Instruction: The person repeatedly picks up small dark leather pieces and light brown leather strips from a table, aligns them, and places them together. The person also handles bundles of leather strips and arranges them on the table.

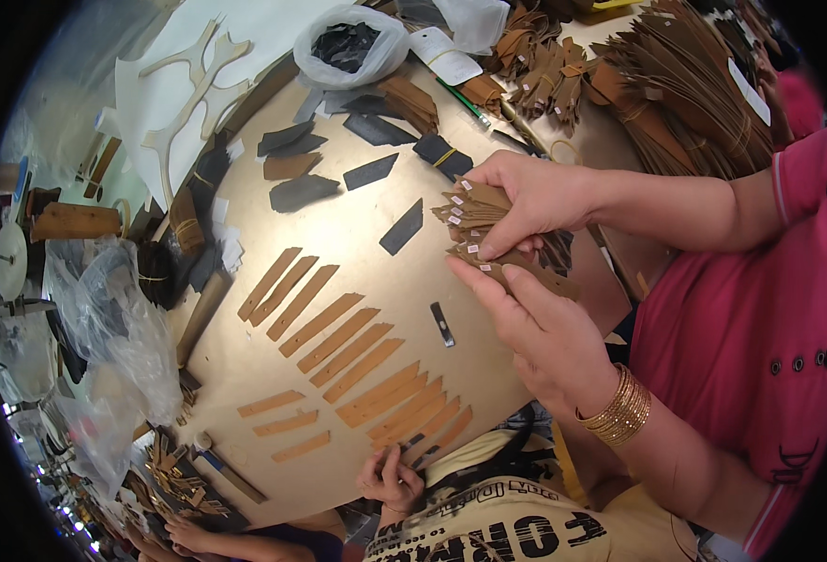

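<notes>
Bundle of tan leather strips (488,234), pointed ends fanned out, small white-pink stickers near tips. Clamped between both hands: under right hand's fingers, above left hand's thumb. Stack tilted, tips pointing left, tail sticking out right.

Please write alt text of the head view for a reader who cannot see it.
Two hands, left and right, hold a fan of tan strips above a table. More tan strips lie there in rows, with dark pieces beyond.
</notes>
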The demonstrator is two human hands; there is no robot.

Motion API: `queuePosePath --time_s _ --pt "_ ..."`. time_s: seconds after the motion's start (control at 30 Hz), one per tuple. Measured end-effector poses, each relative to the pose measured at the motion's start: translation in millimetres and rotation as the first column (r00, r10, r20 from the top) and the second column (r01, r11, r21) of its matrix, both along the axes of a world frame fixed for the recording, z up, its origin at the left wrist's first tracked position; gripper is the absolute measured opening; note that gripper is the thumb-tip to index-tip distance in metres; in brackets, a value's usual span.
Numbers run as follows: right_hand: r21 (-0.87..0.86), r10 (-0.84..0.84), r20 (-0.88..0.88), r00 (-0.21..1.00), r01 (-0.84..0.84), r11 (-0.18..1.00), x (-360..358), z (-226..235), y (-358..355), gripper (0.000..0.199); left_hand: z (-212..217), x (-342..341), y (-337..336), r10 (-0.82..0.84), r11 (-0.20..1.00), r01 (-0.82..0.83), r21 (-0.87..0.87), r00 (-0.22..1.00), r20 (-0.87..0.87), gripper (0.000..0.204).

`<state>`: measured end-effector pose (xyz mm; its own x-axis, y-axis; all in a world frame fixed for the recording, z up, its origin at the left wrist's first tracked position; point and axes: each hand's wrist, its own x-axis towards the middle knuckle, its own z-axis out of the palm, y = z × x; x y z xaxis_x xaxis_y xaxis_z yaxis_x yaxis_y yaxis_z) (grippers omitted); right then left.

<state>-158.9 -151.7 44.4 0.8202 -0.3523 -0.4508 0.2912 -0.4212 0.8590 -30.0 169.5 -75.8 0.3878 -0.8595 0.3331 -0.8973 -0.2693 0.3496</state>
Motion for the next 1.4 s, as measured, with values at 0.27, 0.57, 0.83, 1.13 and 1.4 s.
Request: queuePosePath --time_s 0.27,0.57,0.83,1.13,1.4 --pt "-0.306 0.026 -0.202 0.979 -0.088 0.948 -6 -16 12 0.048 -3 -2 5 0.024 1.000 -0.025 -0.006 0.999 -0.025 0.034" --pt "-0.251 -0.070 -0.076 0.995 0.049 0.967 -16 -15 21 0.035 -9 -4 12 0.068 0.993 -0.091 -0.080 0.966 -0.249 0.029" --pt "0.093 -0.329 0.441 0.835 0.322 0.942 -35 -59 38 0.025 70 41 -65 -0.013 0.929 -0.177 -0.326 0.863 -0.505 0.064" --pt "0.588 -0.734 0.606 -0.306 -0.449 0.673 -41 -101 57 0.022 119 -50 -250 -0.312 0.853 0.267 -0.449 -0.428 -0.848 0.120" --pt "0.565 -0.747 0.503 -0.434 -0.490 0.664 -38 -105 61 0.021 129 -74 -250 -0.323 0.871 0.232 -0.433 -0.393 -0.861 0.110"
